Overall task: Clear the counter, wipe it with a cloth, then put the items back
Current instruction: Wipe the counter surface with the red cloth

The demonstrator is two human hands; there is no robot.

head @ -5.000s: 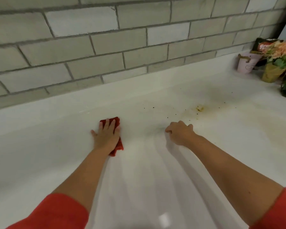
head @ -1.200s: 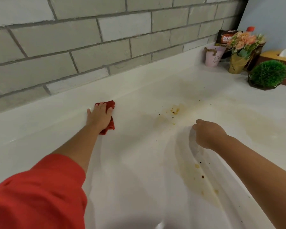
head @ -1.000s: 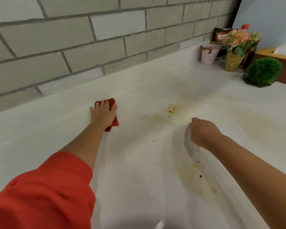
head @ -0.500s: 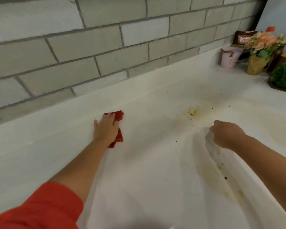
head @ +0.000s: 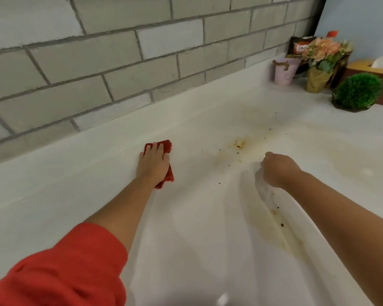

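Observation:
My left hand (head: 153,164) presses flat on a folded red cloth (head: 166,145) on the white counter (head: 197,217), close to the raised back ledge. Only the cloth's far edge and right side show from under the palm. My right hand (head: 276,170) rests on the counter to the right as a loose fist, holding nothing. Between and beyond the hands lie a brownish stain with dark crumbs (head: 239,145). A longer yellow-brown smear (head: 281,228) runs under my right forearm.
At the far right corner stand a pink cup (head: 284,72), a dark snack packet (head: 300,47), a flower pot with pink flowers (head: 318,69), a round green plant (head: 357,91) and a wooden tissue box (head: 372,67). A grey brick wall (head: 119,62) backs the counter.
The left hand with the cloth has kept sliding in small strokes along the back of the counter. The right fist has stayed near the stain. The view has shifted slightly.

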